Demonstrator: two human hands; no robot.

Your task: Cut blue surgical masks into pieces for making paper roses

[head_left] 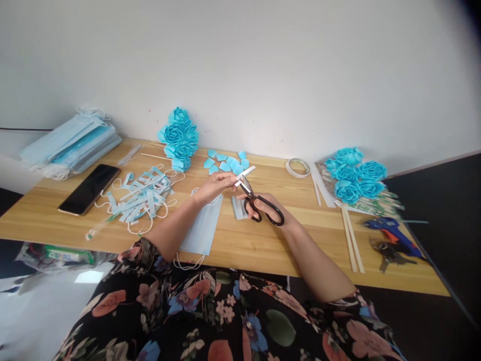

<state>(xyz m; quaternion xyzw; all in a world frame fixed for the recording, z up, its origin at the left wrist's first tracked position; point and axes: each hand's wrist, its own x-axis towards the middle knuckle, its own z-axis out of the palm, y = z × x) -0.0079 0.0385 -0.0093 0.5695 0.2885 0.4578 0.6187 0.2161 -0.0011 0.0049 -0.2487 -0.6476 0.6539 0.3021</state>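
My left hand pinches a small white strip above the middle of the table. Black-handled scissors are in my right hand, fingers through the loops, and their blades meet the strip close to my left fingertips. Whether the blades have cut into it, I cannot tell. Beneath my left forearm lies a light blue face mask, partly covered by the arm. A folded pale blue-grey piece rests on the table by my right fingers. Behind my hands are several cut blue pieces.
On the left are stacked face masks, a phone and a heap of mask scraps. Blue fabric roses lie at the back. To the right are a tape roll, more roses, wooden sticks, a glue gun and keys.
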